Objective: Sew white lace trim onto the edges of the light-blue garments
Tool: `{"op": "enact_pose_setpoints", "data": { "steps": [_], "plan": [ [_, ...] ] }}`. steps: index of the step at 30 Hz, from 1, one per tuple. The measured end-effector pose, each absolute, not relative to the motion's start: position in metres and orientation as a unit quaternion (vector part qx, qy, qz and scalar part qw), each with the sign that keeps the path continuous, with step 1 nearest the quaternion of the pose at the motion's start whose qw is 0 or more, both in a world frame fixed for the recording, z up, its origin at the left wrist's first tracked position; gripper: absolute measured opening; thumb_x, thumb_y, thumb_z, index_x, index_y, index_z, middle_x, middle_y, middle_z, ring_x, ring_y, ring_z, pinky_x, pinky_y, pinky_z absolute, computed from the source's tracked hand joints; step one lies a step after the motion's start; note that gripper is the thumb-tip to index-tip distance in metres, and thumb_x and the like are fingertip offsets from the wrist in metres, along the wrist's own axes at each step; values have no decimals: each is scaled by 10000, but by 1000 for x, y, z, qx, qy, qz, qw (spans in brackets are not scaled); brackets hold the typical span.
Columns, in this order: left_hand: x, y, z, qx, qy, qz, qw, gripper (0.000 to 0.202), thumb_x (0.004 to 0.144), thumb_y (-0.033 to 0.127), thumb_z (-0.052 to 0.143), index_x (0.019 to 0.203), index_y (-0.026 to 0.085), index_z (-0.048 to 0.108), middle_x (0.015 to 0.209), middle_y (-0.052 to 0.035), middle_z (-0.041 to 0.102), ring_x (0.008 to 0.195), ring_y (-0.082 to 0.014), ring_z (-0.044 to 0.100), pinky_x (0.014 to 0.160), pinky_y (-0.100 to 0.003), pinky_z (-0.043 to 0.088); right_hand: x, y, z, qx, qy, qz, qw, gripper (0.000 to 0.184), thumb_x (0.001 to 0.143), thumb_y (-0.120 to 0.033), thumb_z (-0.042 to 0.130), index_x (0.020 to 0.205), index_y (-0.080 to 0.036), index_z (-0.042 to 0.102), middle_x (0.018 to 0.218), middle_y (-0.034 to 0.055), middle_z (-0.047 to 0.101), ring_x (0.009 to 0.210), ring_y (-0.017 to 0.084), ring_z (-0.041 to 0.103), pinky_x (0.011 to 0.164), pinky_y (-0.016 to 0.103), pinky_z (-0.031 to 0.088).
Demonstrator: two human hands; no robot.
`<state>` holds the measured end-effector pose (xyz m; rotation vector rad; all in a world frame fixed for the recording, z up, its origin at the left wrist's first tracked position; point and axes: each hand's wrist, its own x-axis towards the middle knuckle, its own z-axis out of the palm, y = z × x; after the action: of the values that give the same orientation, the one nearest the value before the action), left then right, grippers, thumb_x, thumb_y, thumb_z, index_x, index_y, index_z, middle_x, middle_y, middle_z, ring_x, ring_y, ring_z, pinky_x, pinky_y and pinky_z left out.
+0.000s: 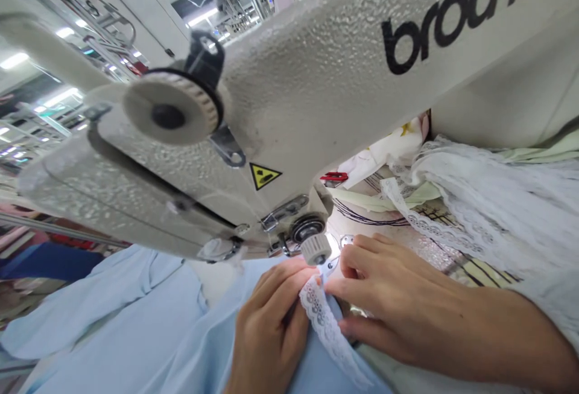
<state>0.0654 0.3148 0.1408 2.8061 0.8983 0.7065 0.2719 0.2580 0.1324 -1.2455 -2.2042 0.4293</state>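
Under the machine [289, 92], left hand [271, 321], curled nearly closed, pinches lace [330, 330] over cloth [181, 352], seemingly steadying it; right hand [384, 291] half-curled alongside, grip unclear.

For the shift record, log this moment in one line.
left hand: touching lace trim | right hand: beside lace trim | lace trim: over blue fabric

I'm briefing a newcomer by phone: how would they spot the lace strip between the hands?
Find the big sewing machine and drop below it. There, between the left hand and the right hand, a narrow white lace strip runs down over blue cloth. The other lace lies by a white heap at right; only this strip lies on blue.
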Motion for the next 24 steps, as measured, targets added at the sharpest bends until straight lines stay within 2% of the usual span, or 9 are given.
{"op": "enact_pose_setpoints", "data": {
  "steps": [5, 10, 16, 21, 24],
  "plan": [
    [55, 305, 143, 934, 291, 201, 47, 241, 858, 112, 526, 1068, 206, 595, 1115, -27, 650, 1039, -138, 611, 927, -240, 495, 274, 253, 140, -442, -850, 130, 255, 153, 909, -269, 524, 887, -161, 631, 884, 45, 572, 847, 186, 483, 721, 327, 392],
    [51, 298, 142, 939, 280, 200, 28, 243, 855, 119, 531, 1070, 213, 592, 1109, -29, 656, 1029, -145, 614, 915, -241, 499, 275, 248, 138, -412, -872, 69, 255, 213, 945, -219, 441, 918, -147, 639, 836, 43, 573, 797, 185, 479, 673, 332, 378],
    [58, 300, 141, 944, 252, 211, 14, 263, 842, 90, 513, 1071, 188, 599, 1101, -53, 661, 1013, -158, 616, 883, -256, 514, 275, 247, 136, -390, -888, 11, 243, 154, 886, -113, 500, 960, -130, 633, 809, 25, 563, 737, 179, 450, 651, 343, 350],
    [57, 297, 139, 933, 289, 210, 39, 242, 854, 100, 516, 1058, 198, 603, 1116, -46, 655, 1030, -150, 612, 912, -252, 501, 274, 248, 135, -413, -873, 15, 261, 157, 925, -195, 476, 899, -139, 620, 830, 37, 572, 764, 185, 473, 668, 345, 364],
    [55, 296, 138, 923, 316, 207, 68, 212, 868, 116, 515, 1031, 215, 608, 1122, -34, 655, 1031, -137, 617, 904, -231, 506, 273, 249, 134, -445, -852, 57, 269, 140, 903, -267, 535, 913, -145, 604, 891, 45, 575, 824, 192, 484, 707, 341, 388]
  ]
}}
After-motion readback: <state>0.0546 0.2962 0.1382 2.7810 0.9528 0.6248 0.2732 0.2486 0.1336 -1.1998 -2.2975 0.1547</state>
